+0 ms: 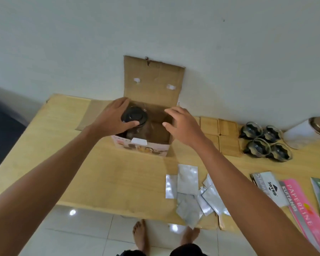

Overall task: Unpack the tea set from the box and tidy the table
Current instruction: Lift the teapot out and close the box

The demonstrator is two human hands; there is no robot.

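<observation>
An open cardboard box (151,84) stands on the wooden table (103,174) against the wall, its lid flap upright. Inside it sits a glass teapot with a black lid (135,115). My left hand (116,117) grips the teapot's lid from above, thumb on the near side. Over the box's right half hovers my right hand (183,124), fingers spread and holding nothing. Several glass cups with black handles (266,143) stand in a cluster to the right of the box. Wooden coasters (222,133) lie between the box and the cups.
Several silver foil pouches (190,191) lie scattered near the table's front edge. Printed packets (299,198) lie at the right front. A white canister with a metal lid (308,132) lies at the far right. My bare feet stand on the tiled floor (81,235) below.
</observation>
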